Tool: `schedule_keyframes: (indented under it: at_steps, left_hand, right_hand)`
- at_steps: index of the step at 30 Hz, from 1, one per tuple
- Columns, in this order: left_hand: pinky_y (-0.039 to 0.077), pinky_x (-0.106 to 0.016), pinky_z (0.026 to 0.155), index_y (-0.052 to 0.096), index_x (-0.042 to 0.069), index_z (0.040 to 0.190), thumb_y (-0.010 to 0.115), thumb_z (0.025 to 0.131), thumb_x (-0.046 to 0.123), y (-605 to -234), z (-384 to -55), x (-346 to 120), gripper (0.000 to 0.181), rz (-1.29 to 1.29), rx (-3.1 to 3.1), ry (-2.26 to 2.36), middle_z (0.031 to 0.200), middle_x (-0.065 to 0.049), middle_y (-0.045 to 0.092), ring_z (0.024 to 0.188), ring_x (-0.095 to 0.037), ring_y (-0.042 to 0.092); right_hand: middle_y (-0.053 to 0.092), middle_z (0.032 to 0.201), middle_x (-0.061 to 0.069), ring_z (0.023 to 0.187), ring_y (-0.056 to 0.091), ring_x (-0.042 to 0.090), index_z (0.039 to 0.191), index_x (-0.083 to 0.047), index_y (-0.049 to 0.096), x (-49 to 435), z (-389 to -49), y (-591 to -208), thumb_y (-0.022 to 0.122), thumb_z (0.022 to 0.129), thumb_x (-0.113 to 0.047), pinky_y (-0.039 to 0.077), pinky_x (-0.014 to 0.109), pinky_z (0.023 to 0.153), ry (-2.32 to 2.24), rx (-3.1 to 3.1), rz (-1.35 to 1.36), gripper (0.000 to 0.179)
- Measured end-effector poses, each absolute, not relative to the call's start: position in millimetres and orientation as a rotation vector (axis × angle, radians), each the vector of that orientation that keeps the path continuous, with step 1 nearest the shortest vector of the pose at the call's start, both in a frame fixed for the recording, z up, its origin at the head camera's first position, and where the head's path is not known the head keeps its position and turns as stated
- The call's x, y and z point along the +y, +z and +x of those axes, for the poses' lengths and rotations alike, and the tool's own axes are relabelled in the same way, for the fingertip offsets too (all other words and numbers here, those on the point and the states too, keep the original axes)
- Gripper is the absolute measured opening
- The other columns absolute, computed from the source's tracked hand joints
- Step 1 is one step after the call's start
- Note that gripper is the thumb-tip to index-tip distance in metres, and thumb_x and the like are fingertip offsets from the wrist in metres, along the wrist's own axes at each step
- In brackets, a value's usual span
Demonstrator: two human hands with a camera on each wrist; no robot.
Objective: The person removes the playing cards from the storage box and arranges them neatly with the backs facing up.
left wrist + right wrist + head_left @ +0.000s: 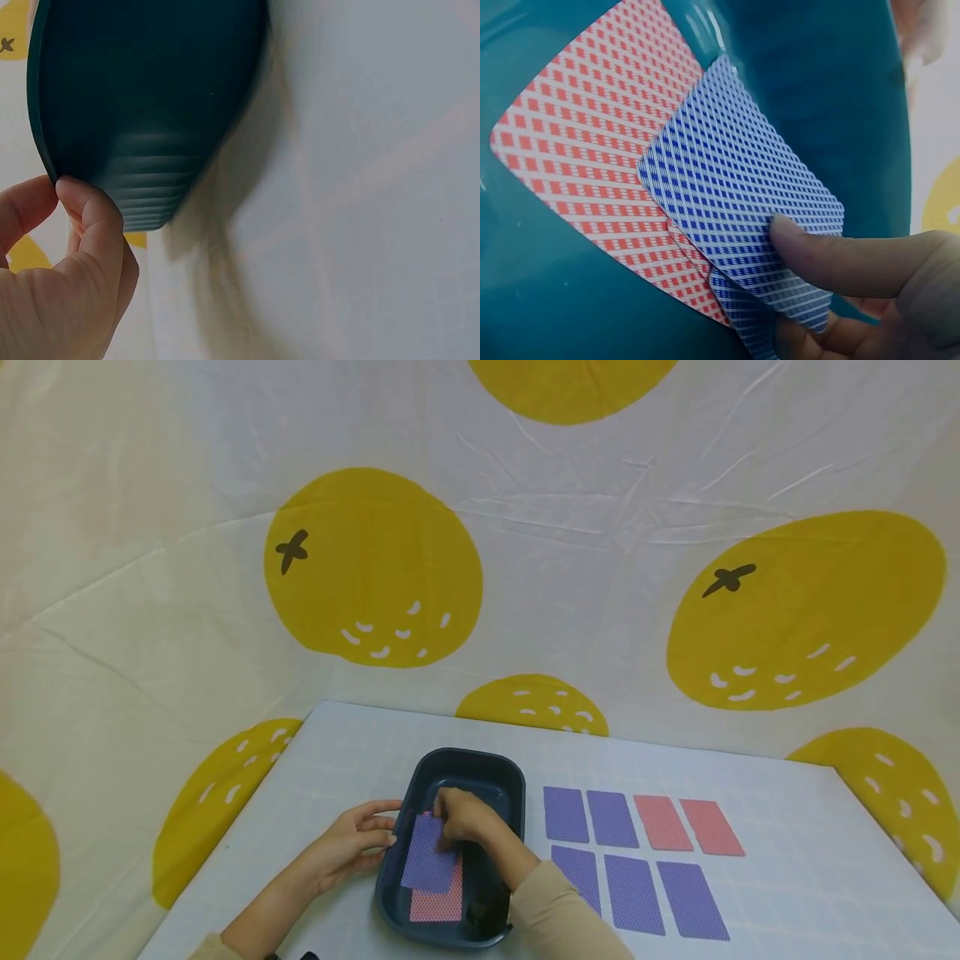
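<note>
A dark teal plastic tub (522,802) stands on the table with playing cards inside, face down. My left hand (347,850) is at the tub's left side; in the left wrist view its thumb and finger pinch the rim. Reaching into the tub, my right hand (467,817) pinches a blue-backed playing card (735,172) by its edge, thumb on top and fingers beneath. That card overlaps a red-backed card (592,135) lying on the tub floor. Part of another blue-backed card (742,304) and a sliver of red show under the held one.
Right of the tub, face-down cards lie in two rows on the white table (795,877). The far row has two blue cards (566,814) and two red cards (663,822); the near row has three blue cards (633,893). A fruit-print cloth (570,568) hangs behind.
</note>
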State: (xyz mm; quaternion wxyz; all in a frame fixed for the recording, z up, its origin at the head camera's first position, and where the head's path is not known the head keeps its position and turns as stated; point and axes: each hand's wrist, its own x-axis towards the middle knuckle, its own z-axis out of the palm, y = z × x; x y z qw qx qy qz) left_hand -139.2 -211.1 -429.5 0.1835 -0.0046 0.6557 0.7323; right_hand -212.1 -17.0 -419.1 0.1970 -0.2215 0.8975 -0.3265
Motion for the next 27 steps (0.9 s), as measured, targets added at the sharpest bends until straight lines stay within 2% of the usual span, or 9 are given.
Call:
schedule_keyframes:
  at_steps: [5,11,20,27]
  left_hand:
    - [0.047,-0.025,0.069,0.028,-0.005,0.141,0.058,0.086,0.001,-429.0,-140.2,-210.6,0.063,-0.017,1.855,2.063,0.104,-0.008,0.053,0.084,-0.013,0.053]
    - [0.046,-0.026,0.068,0.029,-0.005,0.140,0.059,0.086,0.002,-429.5,-140.5,-210.8,0.063,-0.030,1.871,2.048,0.104,-0.008,0.052,0.083,-0.013,0.053]
    - [0.046,-0.026,0.068,0.029,-0.005,0.140,0.059,0.086,0.002,-430.5,-140.3,-210.8,0.062,-0.039,1.879,2.043,0.104,-0.009,0.052,0.083,-0.014,0.052]
    - [0.047,-0.026,0.068,0.029,-0.005,0.140,0.059,0.086,0.001,-429.2,-140.5,-210.6,0.062,-0.038,1.875,2.049,0.104,-0.008,0.054,0.084,-0.014,0.054]
  right_hand:
    - [0.051,0.076,0.007,0.063,0.048,0.018,0.085,-0.005,0.054,-12.2,-218.1,-417.1,0.071,0.068,0.014,0.040,0.028,0.051,-1.167,2.356,-0.555,0.031]
    - [0.053,0.082,0.009,0.070,0.051,0.020,0.094,-0.003,0.057,-4.5,-224.8,-415.0,0.067,0.079,0.007,0.044,0.029,0.052,-1.445,2.130,-0.311,0.021]
    - [0.056,0.090,0.010,0.077,0.052,0.021,0.102,0.002,0.061,3.5,-228.3,-406.5,0.065,0.084,0.001,0.048,0.033,0.061,-1.584,1.965,-0.192,0.019]
    - [0.056,0.083,0.006,0.071,0.051,0.016,0.111,0.005,0.058,9.5,-231.0,-403.0,0.062,0.088,-0.003,0.046,0.027,0.060,-1.666,1.832,-0.188,0.025]
